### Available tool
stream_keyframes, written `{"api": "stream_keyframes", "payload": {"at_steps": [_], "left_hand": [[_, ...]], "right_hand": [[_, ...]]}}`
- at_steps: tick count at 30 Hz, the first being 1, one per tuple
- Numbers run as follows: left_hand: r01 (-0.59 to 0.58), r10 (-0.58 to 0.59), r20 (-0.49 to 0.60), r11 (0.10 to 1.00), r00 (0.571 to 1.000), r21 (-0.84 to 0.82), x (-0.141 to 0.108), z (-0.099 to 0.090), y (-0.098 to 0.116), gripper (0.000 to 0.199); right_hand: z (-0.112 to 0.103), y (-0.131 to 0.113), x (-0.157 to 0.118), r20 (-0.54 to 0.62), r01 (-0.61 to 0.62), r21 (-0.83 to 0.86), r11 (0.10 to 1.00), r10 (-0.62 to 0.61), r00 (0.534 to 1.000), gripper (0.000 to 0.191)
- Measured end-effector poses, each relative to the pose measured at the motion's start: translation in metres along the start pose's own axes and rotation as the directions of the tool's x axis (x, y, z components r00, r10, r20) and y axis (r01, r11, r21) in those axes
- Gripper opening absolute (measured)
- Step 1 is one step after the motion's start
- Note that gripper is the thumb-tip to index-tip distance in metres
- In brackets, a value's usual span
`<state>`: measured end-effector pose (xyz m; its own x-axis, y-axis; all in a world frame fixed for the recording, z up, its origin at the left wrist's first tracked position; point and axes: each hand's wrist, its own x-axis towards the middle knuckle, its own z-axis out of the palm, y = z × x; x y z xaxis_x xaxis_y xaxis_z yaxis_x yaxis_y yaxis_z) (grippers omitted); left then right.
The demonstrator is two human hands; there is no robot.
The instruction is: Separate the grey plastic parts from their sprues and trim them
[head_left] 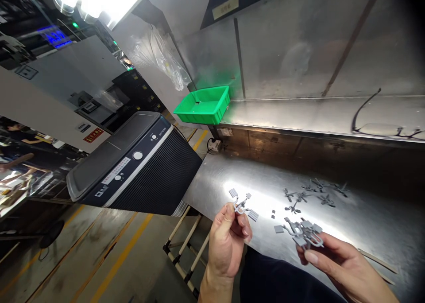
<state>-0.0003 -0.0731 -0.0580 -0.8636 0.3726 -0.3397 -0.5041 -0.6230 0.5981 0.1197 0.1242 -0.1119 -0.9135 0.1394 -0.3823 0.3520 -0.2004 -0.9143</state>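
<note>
Between the thumb and fingers of my left hand [229, 234] is a small grey branched plastic part [241, 206], with curved arms ending in flat tabs. My right hand [338, 261] pinches a bunch of similar grey branched parts [303, 233], which overlap so that single pieces are hard to tell apart. Both hands are raised over the near edge of the metal table [265, 179]. Beyond them on the table lie several more grey branched parts [327, 200]. Two tiny dark squares [273, 214] rest on the metal between the hands.
A green plastic bin [202, 106] stands at the left end of a metal shelf, and eyeglasses [375, 128] lie at its right. Tweezers [378, 261] are partly behind my right hand. Left of the table is a black cabinet-like machine [149, 165]. People work at far left.
</note>
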Motion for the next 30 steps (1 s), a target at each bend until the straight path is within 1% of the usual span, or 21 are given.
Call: {"api": "stream_keyframes", "payload": {"at_steps": [6, 13, 16, 20, 26, 30], "left_hand": [[0.001, -0.001, -0.011, 0.999, 1.000, 0.034, 0.001, 0.002, -0.002, 0.024], [0.009, -0.007, -0.047, 0.999, 0.999, 0.044, 0.001, 0.003, -0.002, 0.023], [0.013, -0.010, -0.059, 0.999, 0.998, 0.038, 0.001, 0.004, -0.002, 0.024], [0.021, -0.020, -0.032, 1.000, 0.999, 0.019, 0.002, 0.004, -0.003, 0.024], [0.042, -0.042, 0.004, 0.999, 0.999, -0.022, 0.004, 0.000, -0.006, 0.020], [0.083, -0.083, 0.004, 0.996, 0.997, -0.041, 0.002, 0.000, -0.007, 0.017]], "right_hand": [[0.001, -0.004, 0.000, 0.008, -0.003, 0.006, 1.000, 0.003, 1.000, 0.027], [0.001, 0.003, 0.001, -0.005, -0.030, 0.033, 0.999, 0.031, 1.000, 0.029], [0.003, 0.001, 0.000, -0.005, -0.018, 0.039, 0.999, 0.018, 1.000, 0.029], [0.004, -0.005, -0.001, -0.008, 0.004, 0.030, 1.000, -0.003, 1.000, 0.029], [0.004, -0.007, -0.001, 0.023, -0.022, 0.090, 0.996, 0.020, 1.000, 0.026], [0.011, -0.022, -0.003, 0.032, 0.046, 0.125, 0.991, -0.050, 0.998, 0.021]]}}
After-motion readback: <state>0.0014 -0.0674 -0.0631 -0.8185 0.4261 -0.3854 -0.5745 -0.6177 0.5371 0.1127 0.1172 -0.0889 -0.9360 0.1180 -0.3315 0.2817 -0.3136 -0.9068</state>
